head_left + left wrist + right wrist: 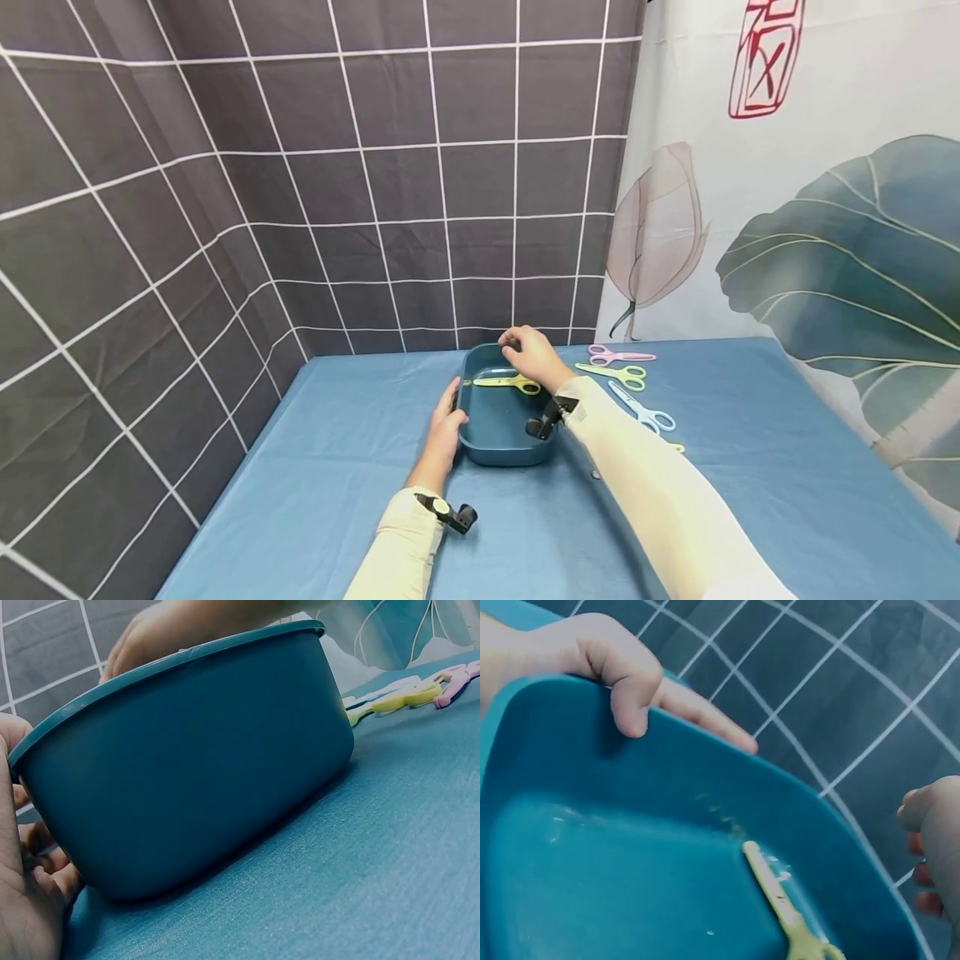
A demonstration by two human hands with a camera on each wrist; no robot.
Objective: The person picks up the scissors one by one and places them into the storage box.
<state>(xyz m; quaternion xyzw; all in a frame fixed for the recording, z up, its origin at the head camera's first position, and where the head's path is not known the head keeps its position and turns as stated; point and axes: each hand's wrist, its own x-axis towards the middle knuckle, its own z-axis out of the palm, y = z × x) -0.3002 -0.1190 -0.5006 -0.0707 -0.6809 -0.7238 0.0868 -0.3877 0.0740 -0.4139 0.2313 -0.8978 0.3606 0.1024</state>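
A deep blue-green plastic basin [504,456] stands on the cloth-covered table. My left hand [442,433] grips its left side, thumb hooked over the rim and fingers along the outer wall, as the right wrist view shows. Inside, toward the far end, lies a pair of yellow scissors [504,382], closed blades pointing left. Over the far right part of the basin hovers my right hand [534,357], its fingers [924,874] loosely bent and nothing showing between them. In the left wrist view the basin wall [187,772] hides the scissors inside.
Right of the basin lie pink scissors [621,356], yellow-green scissors [618,374] and light blue scissors [641,410]. A yellow handle [677,447] peeks out from behind the right sleeve [645,475]. A dark checked curtain [405,192] hangs behind the table [345,467].
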